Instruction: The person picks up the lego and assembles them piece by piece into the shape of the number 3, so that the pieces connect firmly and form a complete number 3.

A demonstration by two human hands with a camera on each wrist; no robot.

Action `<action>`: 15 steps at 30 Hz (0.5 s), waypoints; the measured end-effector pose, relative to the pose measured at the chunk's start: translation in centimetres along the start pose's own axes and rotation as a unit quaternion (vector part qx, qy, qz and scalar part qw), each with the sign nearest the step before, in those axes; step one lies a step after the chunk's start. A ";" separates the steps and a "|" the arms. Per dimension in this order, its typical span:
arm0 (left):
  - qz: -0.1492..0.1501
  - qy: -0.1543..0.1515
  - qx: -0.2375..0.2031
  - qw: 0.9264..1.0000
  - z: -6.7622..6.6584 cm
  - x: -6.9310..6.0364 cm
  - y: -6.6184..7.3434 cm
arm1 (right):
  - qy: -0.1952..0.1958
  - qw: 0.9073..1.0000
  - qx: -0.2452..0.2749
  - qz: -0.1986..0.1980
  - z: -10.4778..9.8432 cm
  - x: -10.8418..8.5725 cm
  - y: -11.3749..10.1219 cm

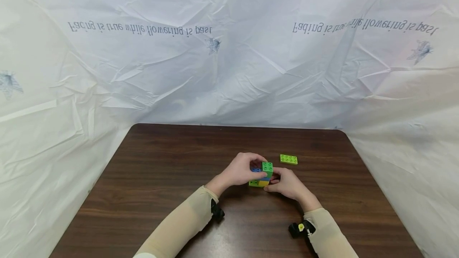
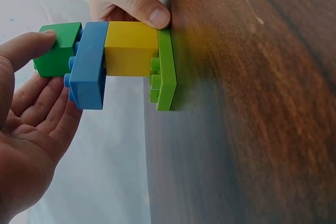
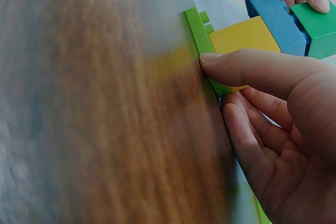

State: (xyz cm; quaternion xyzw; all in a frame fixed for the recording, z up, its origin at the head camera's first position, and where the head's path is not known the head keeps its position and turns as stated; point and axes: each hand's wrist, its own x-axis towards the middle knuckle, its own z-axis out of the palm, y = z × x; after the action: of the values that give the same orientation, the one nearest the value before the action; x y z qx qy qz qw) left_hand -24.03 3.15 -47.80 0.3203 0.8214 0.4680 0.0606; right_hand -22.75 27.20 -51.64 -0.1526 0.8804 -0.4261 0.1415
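A small stack of toy building bricks stands on the table between the two hands. From the bottom up it has a flat lime-green brick (image 2: 167,74), a yellow brick (image 2: 131,51), a blue brick (image 2: 88,69) and a green brick (image 1: 267,167). The blue brick juts out past the yellow one, its studs partly bare. My left hand (image 1: 242,170) pinches the green brick at the top, thumb on the near side and fingers behind. Low on the other side, my right hand (image 1: 289,185) grips the lime-green base, its thumb at the near edge.
Another flat lime-green brick (image 1: 288,159) lies loose behind my right hand. The dark wooden table (image 1: 154,162) has rounded far corners. White printed sheeting (image 1: 229,75) hangs behind it and at both sides. Each wrist carries a small black camera.
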 end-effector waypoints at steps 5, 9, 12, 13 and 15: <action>0.001 -0.003 0.010 1.000 -0.2 -0.1 0.2 | -0.004 1.000 -0.003 -0.007 0.0 0.0 0.1; 0.002 -0.006 0.018 1.000 -0.2 -0.1 0.2 | -0.003 1.000 -0.001 -0.006 0.0 0.0 0.1; 0.000 -0.009 0.023 1.000 -0.2 -0.1 0.3 | -0.003 1.000 0.000 -0.007 0.0 -0.1 0.0; -0.001 -0.009 0.024 1.000 -0.2 -0.1 0.3 | -0.003 1.000 0.000 -0.007 0.0 -0.1 0.0; -0.005 -0.011 0.027 1.000 -0.2 -0.1 0.4 | -0.004 1.000 -0.002 -0.006 0.0 -0.1 0.0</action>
State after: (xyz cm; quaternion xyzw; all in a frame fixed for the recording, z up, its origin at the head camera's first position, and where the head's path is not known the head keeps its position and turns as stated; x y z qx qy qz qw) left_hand -23.83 3.09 -47.38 0.3228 0.8345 0.4420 0.0634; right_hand -22.65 27.28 -51.64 -0.1596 0.8796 -0.4250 0.1421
